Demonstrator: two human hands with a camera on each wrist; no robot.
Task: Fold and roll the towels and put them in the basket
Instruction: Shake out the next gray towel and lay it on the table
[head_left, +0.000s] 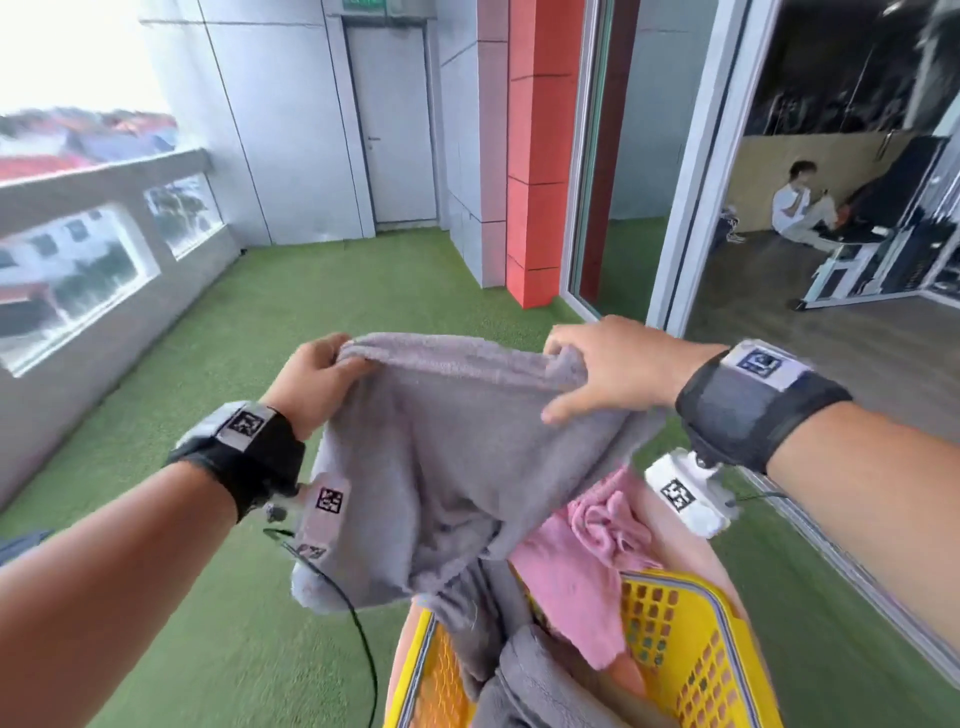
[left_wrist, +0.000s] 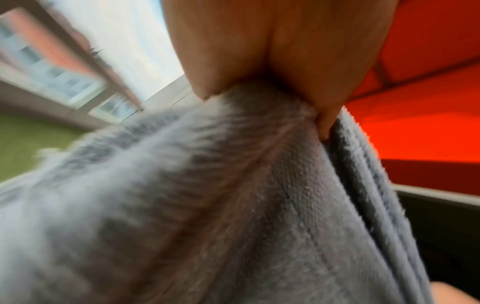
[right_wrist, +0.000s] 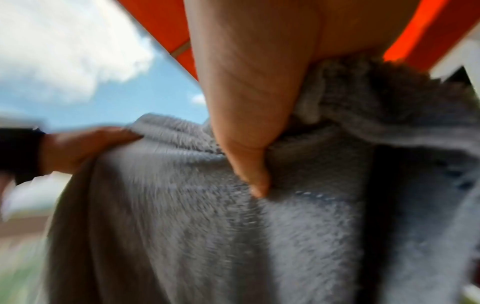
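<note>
Both forearms reach forward, wrists strapped in black bands, holding a soft grey terry towel (head_left: 457, 447) up by its top edge above the yellow perforated plastic basket (head_left: 691, 654). The left hand (head_left: 311, 376) has its grip curled round the left corner, fingers (left_wrist: 306, 67) bunching the cloth. The right hand (head_left: 618, 366) pinches the right corner, thumb (right_wrist: 249, 148) pressed into the pile (the rest of its fingers lie behind the cloth). The towel sags between them, its tail trailing into the basket beside a crumpled pink towel (head_left: 582, 571). Green artificial turf (head_left: 218, 519) lies below.
</note>
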